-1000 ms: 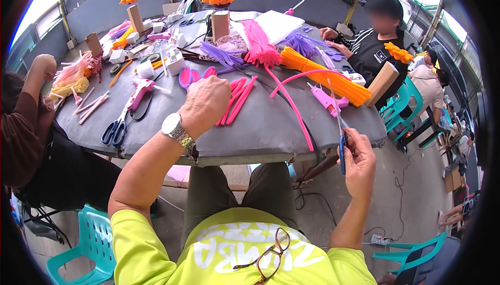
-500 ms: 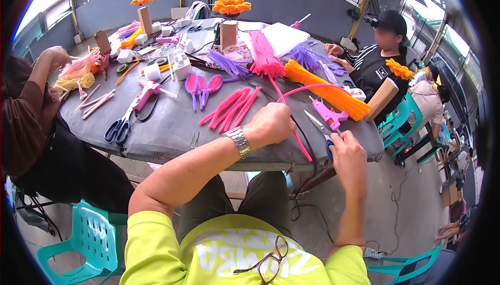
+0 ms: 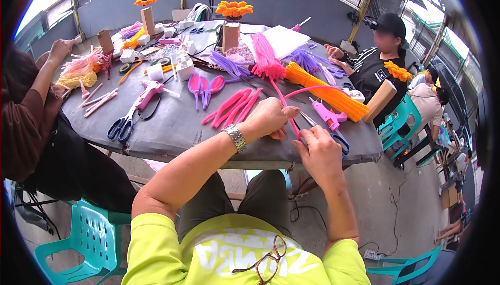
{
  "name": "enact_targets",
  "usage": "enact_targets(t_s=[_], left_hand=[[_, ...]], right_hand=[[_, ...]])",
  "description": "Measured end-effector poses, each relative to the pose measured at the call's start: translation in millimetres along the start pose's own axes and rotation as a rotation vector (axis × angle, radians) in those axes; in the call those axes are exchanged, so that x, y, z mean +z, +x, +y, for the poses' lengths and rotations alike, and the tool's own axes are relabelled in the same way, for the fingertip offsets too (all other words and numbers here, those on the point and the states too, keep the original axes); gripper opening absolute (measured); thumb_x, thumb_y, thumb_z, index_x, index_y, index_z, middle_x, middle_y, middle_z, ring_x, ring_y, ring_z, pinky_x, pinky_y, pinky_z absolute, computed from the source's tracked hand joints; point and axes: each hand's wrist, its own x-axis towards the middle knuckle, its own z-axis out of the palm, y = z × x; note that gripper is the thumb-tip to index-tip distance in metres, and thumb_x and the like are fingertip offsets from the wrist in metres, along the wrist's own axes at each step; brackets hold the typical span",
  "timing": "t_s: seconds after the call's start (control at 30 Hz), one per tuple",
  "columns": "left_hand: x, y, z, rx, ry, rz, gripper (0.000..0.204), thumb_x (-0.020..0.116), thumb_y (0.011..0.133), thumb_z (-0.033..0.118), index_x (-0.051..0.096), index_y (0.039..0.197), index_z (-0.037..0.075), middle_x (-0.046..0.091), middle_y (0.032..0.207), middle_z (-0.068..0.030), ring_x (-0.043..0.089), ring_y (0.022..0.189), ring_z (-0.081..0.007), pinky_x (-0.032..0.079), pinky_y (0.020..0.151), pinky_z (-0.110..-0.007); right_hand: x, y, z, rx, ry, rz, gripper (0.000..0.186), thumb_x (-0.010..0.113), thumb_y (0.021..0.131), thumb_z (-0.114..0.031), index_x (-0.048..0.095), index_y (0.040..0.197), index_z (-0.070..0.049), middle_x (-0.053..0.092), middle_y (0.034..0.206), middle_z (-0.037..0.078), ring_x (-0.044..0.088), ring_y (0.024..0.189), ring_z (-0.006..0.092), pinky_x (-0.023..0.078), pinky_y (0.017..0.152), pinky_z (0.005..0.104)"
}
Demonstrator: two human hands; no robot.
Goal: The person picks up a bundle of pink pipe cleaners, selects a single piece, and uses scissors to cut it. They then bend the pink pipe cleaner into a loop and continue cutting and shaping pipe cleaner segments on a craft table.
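My left hand (image 3: 272, 118), with a metal watch at the wrist, is closed around fuzzy pink pipe cleaners (image 3: 279, 93). One strand arches off to the right, and another comes down between my hands. My right hand (image 3: 320, 155) has its thumb and fingers closed at the lower end of that strand, close to the left hand. Scissors with blue handles (image 3: 341, 143) lie partly hidden behind my right hand. Just beyond them rests a pink glue gun (image 3: 329, 116). Several folded pink pipe cleaner pieces (image 3: 234, 107) lie left of my left hand.
Orange pipe cleaners (image 3: 333, 93), a pink bundle (image 3: 267, 58) and purple loops (image 3: 205, 87) lie across the grey table (image 3: 172, 129). A second glue gun (image 3: 148, 93) and scissors (image 3: 121, 128) are at left. People stand at left and sit at right. Green chairs (image 3: 86, 238) stand nearby.
My right hand has moved left from beside the scissors' handles to the lower end of the pink pipe cleaner. My left hand has turned slightly, still holding the pink strands.
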Motion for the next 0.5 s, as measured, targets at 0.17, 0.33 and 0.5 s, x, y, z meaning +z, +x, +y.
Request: enact_targets(t_s=[0.17, 0.33, 0.5], left_hand=[[2, 5, -6, 0.007, -0.125, 0.009, 0.035, 0.065, 0.093, 0.026, 0.066, 0.082, -0.007, 0.066, 0.065, -0.0115, 0.064, 0.049, -0.0149, 0.051, 0.043, -0.026], [3, 0, -10, -0.05, -0.268, -0.025, 0.028, 0.065, 0.093, 0.021, 0.066, 0.082, -0.005, 0.068, 0.07, -0.0119, 0.065, 0.052, -0.0151, 0.052, 0.044, -0.025], [4, -27, -5, -0.086, -0.474, -0.113, 0.022, 0.062, 0.095, 0.018, 0.062, 0.093, -0.004, 0.069, 0.078, -0.0124, 0.068, 0.062, -0.016, 0.055, 0.05, -0.025]], right_hand=[[9, 0, -1, -0.081, -0.037, 0.091, 0.014, 0.07, 0.082, -0.016, 0.065, 0.088, -0.005, 0.059, 0.085, 0.008, 0.063, 0.082, 0.0262, 0.053, 0.069, 0.0392], [2, -8, -16, -0.086, 0.0, 0.094, 0.011, 0.07, 0.082, -0.014, 0.067, 0.089, -0.006, 0.061, 0.076, 0.008, 0.064, 0.072, 0.0258, 0.053, 0.065, 0.0388], [-17, -22, -34, -0.006, 0.214, 0.077, 0.011, 0.069, 0.084, -0.009, 0.067, 0.092, -0.001, 0.065, 0.072, 0.014, 0.064, 0.062, 0.0312, 0.049, 0.056, 0.039]])
